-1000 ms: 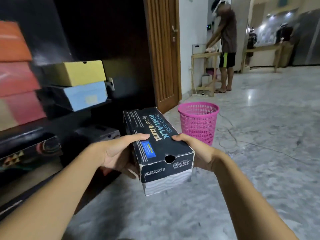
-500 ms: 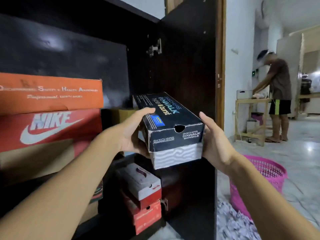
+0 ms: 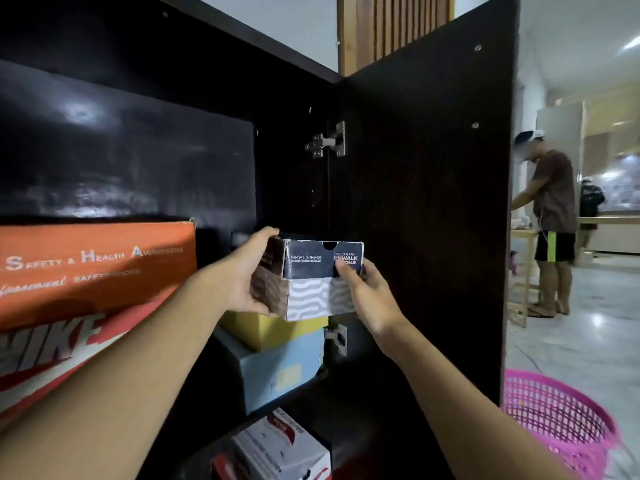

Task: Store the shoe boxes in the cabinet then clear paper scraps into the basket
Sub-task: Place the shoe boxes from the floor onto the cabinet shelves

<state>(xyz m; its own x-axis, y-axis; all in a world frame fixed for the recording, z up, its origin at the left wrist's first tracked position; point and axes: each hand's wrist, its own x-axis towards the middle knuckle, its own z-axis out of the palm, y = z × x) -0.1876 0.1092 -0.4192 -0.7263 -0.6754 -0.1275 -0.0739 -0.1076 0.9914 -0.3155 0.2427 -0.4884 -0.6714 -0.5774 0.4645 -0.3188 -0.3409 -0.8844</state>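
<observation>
I am holding the Skechers shoe box (image 3: pixel 323 271) level inside the open cabinet (image 3: pixel 138 150), right above the yellow box (image 3: pixel 273 332) at its six o'clock, though I cannot tell whether the two are touching. My left hand (image 3: pixel 246 275) is gripping its nine o'clock side, thumb on the lid edge and fingers curled underneath, while my right hand (image 3: pixel 367 296) is gripping its four o'clock corner, thumb pressing on the end face. The orange safety-shoe box (image 3: pixel 93 268) is lying at its nine o'clock, and the pink basket (image 3: pixel 561 420) is standing at four o'clock, past the cabinet door (image 3: pixel 422 209).
</observation>
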